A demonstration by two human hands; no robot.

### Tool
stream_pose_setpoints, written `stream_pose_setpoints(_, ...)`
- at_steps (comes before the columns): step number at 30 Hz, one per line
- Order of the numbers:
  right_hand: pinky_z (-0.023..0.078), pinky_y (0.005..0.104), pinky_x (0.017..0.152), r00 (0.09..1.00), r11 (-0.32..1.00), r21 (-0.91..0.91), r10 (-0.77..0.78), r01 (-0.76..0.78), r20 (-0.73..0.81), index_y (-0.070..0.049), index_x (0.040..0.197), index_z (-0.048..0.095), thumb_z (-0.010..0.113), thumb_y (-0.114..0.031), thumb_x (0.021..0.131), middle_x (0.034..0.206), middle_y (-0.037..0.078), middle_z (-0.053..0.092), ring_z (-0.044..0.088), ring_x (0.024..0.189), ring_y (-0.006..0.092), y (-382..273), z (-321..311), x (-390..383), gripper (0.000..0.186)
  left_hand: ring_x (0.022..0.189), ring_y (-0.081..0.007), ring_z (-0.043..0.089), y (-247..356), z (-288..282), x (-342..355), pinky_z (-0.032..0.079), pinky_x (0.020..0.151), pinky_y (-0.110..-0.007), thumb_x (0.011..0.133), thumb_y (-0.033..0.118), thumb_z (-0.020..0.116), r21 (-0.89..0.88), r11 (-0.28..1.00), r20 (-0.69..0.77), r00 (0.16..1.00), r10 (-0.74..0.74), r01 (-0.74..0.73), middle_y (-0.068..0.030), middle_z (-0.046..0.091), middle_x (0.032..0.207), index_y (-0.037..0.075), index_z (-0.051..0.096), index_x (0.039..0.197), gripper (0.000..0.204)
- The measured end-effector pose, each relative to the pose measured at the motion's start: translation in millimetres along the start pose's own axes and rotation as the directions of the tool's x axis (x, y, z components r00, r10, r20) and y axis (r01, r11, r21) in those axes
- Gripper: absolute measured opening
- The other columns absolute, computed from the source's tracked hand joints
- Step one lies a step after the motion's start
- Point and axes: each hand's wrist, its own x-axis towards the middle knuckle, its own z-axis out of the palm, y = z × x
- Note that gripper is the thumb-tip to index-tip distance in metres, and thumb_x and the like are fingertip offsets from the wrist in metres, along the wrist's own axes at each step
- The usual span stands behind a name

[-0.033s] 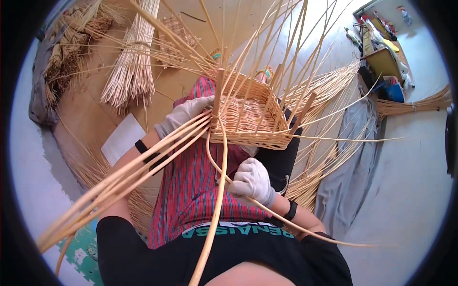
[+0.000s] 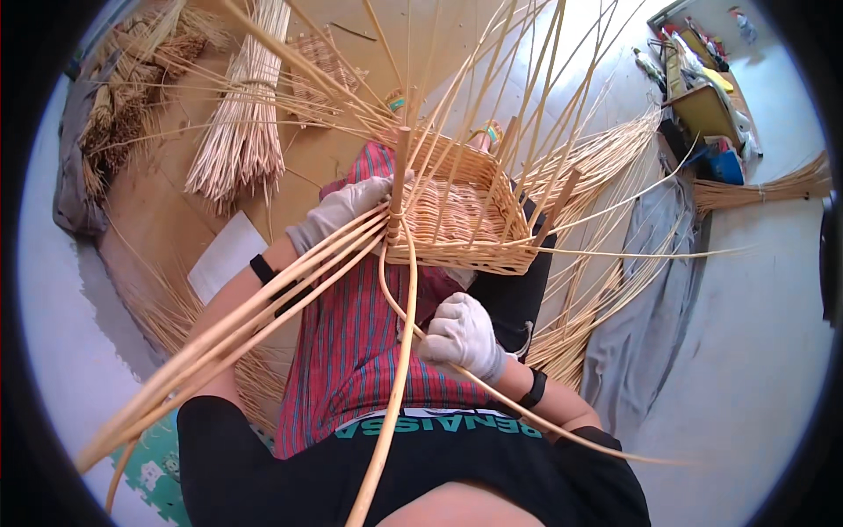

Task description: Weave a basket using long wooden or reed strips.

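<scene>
A half-woven rectangular wicker basket (image 2: 457, 220) rests on my lap, with many upright cane stakes fanning out above it. My left hand (image 2: 338, 211), in a white glove, presses against the basket's near left corner beside a wooden corner post (image 2: 399, 176) and holds the woven strands there. My right hand (image 2: 461, 334), also gloved, is closed around a single cane strand (image 2: 391, 281) that curves down from that corner. A thick bundle of long canes (image 2: 219, 342) sweeps from the corner toward the lower left.
A red striped cloth (image 2: 351, 351) covers my lap. On the floor lie a tied reed bundle (image 2: 241, 132), a white sheet (image 2: 224, 255), dark fibre piles (image 2: 114, 105), a grey cloth (image 2: 632, 334) and more loose canes (image 2: 597, 167). Cluttered shelves (image 2: 702, 105) stand at upper right.
</scene>
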Motion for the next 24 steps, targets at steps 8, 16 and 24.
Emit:
stream_pose_setpoints(8,0.035,0.0355,0.050,0.992,0.988,-0.080,0.127,-0.129,-0.028,-0.019,0.058,0.045,0.085,-0.014,0.076,0.050,-0.002,0.044,0.044,0.046,0.0186,-4.1,-10.7,-18.0,0.044,0.059,-0.0216,0.066,-13.5,-1.9,10.9,0.059,0.054,-0.034,0.100,0.037,0.064,0.163,0.958,-0.082,0.964,0.252,-0.236,-0.0091,0.060,0.074,0.008,0.054,0.100,0.031)
stream_pose_setpoints(16,0.044,0.0281,0.051,0.393,0.507,0.479,0.861,-0.716,-0.324,-0.005,0.069,0.056,0.081,-0.007,0.087,0.063,0.001,0.051,0.049,0.059,0.0057,83.9,8.3,-67.3,0.031,0.074,-0.0143,0.063,-24.5,-12.3,7.8,0.054,0.068,-0.028,0.105,0.034,0.055,0.382,0.854,-0.035,0.917,0.397,-0.355,-0.0067,0.064,0.082,0.005,0.066,0.094,0.033)
stream_pose_setpoints(24,0.052,0.0263,0.060,0.239,0.327,0.672,0.945,-0.664,-0.223,-0.007,0.068,0.059,0.080,-0.004,0.085,0.070,-0.005,0.057,0.052,0.066,0.0048,96.2,5.2,-60.8,0.028,0.139,-0.0249,0.046,-62.7,48.6,-19.5,0.039,0.116,-0.039,0.080,0.010,0.086,0.393,0.662,-0.065,0.699,0.713,-0.638,-0.0141,0.044,0.153,0.007,0.018,0.161,0.106)
